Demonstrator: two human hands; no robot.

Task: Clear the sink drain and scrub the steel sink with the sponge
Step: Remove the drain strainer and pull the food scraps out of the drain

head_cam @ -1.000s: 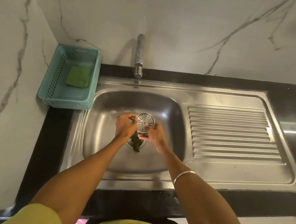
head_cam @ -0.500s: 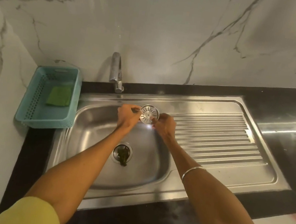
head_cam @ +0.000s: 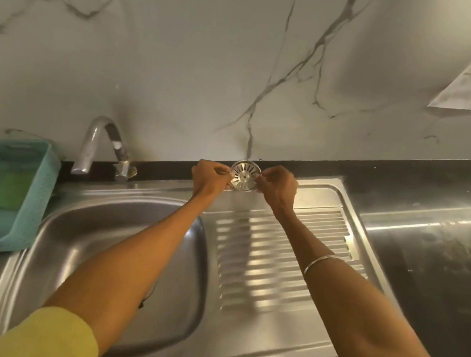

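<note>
I hold a round steel drain strainer (head_cam: 244, 176) up over the back rim of the steel sink (head_cam: 117, 222), near the start of the ribbed drainboard (head_cam: 277, 255). My left hand (head_cam: 209, 178) pinches its left edge and my right hand (head_cam: 277, 187) pinches its right edge. The drain hole lies hidden under my left forearm. A green sponge (head_cam: 8, 190) lies inside the teal plastic basket (head_cam: 28, 227) to the left of the basin.
A steel tap (head_cam: 101, 146) rises behind the basin at the left. The marble wall stands close behind the sink. Black counter (head_cam: 443, 270) stretches to the right of the drainboard, with a white object at the lower right corner.
Both hands lifted the strainer out of the drain and carried it up and back toward the wall. The view swung so the drain with its dark debris slipped under my left arm.
</note>
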